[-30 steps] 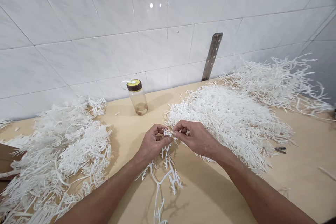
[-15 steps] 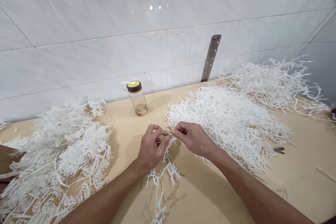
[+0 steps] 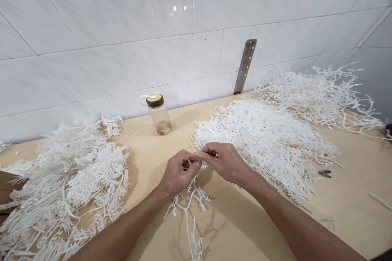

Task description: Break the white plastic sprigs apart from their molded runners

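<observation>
A white branching plastic sprig [image 3: 187,208] hangs down from my left hand [image 3: 180,171], whose thumb and fingers pinch its upper part. My right hand [image 3: 225,161] meets the left at the fingertips, also closed in a pinch. Whatever lies between the touching fingertips is too small and too covered to make out. Just beyond my right hand spreads a dense heap of short white sprigs [image 3: 263,134]. On the left side lies another large pile of white branched pieces [image 3: 73,175].
A clear bottle [image 3: 159,118] with a black and yellow lid stands near the tiled wall. Longer white branches [image 3: 324,94] lie at the back right. A metal bracket [image 3: 245,67] leans at the wall. Small dark snippers [image 3: 324,173] lie right of the heap.
My left hand has turned slightly and its fingers have closed nearer the right fingertips. The lower end of the hanging sprig has swung to the right. My right hand has barely moved.
</observation>
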`<state>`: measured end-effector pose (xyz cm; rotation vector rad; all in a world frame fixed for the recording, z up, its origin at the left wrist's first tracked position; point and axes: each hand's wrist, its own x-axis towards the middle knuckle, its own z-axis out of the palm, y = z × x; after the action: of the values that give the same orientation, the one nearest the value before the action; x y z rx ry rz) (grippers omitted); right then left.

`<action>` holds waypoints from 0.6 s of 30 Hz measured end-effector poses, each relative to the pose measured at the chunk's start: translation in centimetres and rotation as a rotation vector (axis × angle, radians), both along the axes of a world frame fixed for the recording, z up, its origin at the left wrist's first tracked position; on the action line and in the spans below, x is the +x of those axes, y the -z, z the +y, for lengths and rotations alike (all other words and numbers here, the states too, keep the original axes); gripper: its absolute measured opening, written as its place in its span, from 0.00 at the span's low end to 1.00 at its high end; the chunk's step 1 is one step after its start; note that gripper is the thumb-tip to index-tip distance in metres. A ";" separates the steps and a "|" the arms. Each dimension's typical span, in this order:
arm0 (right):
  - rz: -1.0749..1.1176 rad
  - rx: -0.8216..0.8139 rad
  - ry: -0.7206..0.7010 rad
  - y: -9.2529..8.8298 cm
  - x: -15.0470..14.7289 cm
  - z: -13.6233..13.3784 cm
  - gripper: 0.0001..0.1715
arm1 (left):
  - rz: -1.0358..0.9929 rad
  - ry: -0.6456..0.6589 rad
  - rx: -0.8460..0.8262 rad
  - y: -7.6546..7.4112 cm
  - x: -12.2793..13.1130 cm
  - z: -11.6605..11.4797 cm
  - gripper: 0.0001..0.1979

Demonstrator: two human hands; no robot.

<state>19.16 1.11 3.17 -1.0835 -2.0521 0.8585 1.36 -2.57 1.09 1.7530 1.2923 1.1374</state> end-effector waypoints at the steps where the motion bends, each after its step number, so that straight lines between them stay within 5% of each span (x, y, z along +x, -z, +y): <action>1: -0.012 0.007 -0.006 -0.1 0.0 0.0 0.16 | -0.047 0.020 -0.066 -0.2 0.0 0.0 0.05; 5: -0.047 0.015 -0.009 -0.3 0.0 -0.1 0.19 | -0.133 0.054 -0.202 -0.5 0.1 -0.1 0.05; 13: -0.067 0.031 -0.034 -0.2 -0.1 -0.2 0.12 | 0.010 -0.060 -0.055 0.4 0.2 -0.1 0.06; 18: -0.098 0.072 -0.048 -0.4 0.1 -0.2 0.10 | 0.042 -0.044 -0.118 0.5 0.1 -0.3 0.10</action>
<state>19.24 0.93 3.60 -1.0596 -2.1804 0.7620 1.44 -2.91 0.61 1.6783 1.4001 1.0317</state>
